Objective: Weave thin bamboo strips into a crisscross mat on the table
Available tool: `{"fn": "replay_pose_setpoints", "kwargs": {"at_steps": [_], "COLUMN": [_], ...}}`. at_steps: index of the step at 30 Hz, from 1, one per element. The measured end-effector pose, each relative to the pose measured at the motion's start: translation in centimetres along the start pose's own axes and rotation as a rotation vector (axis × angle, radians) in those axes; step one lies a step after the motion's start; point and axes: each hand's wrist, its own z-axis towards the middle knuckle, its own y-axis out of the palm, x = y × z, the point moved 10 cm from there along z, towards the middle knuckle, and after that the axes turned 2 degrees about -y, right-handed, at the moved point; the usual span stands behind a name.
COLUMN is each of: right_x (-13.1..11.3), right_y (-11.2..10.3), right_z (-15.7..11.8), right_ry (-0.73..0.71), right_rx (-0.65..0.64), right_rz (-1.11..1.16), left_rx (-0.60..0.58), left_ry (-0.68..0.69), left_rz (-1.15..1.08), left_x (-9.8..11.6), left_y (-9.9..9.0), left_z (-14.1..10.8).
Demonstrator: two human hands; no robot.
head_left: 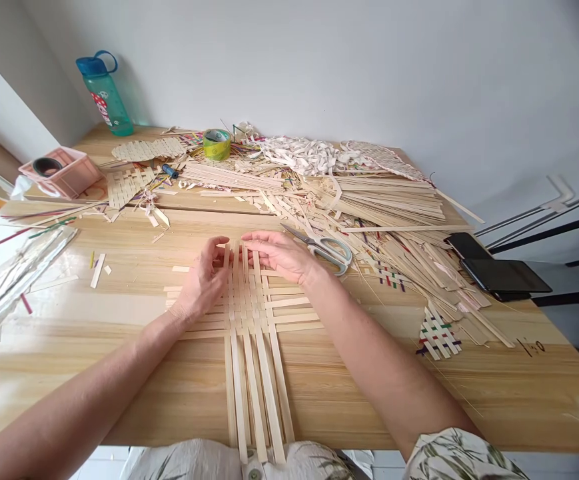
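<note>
A loose weave of flat pale wooden or bamboo strips (243, 310) lies on the table before me, its long strips running over the near edge toward my lap and shorter ones sticking out to both sides. At its upper left, my left hand (208, 277) has its fingers curled around the outer lengthwise strips. Opposite it, my right hand (284, 257) grips the far ends of the strips at the upper right, thumb hidden in part. Just beyond the right hand are scissors (326, 250) with pale grey handles, lying with their blades pointing left.
Behind the weave sprawl bundles of strips (394, 200) and white ribbon (299, 155). A tape roll (216, 145), a pink basket (66, 175) and a blue-capped bottle (106, 97) stand farther back. Dark phones (504, 275) lie right, near a small colored woven piece (439, 333).
</note>
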Motion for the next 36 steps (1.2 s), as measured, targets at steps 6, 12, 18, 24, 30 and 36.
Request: {"fn": "replay_pose_setpoints", "kwargs": {"at_steps": [6, 12, 18, 24, 30, 36], "right_x": [0.2, 0.3, 0.2, 0.2, 0.2, 0.6], "right_y": [0.3, 0.3, 0.0, 0.1, -0.5, -0.3], "right_z": [0.1, 0.0, -0.3, -0.4, -0.4, 0.1], "right_ry": [0.007, 0.034, 0.018, 0.019, 0.008, -0.038], "right_rx": [-0.035, -0.059, -0.031, -0.023, 0.061, 0.03], "right_rz": [0.002, 0.007, -0.058, -0.038, -0.094, -0.052], "left_rx": [0.039, 0.012, -0.068, -0.084, -0.041, 0.014], "left_ry": [0.066, -0.005, -0.03, -0.006, -0.006, -0.045], "left_rz": [0.252, 0.258, 0.185, 0.245, 0.224, 0.101], "left_x": [1.1, 0.7, 0.2, 0.6, 0.5, -0.2], "left_y": [0.5, 0.3, 0.5, 0.7, 0.3, 0.2], "left_z": [-0.7, -0.7, -0.5, -0.5, -0.7, -0.7]}}
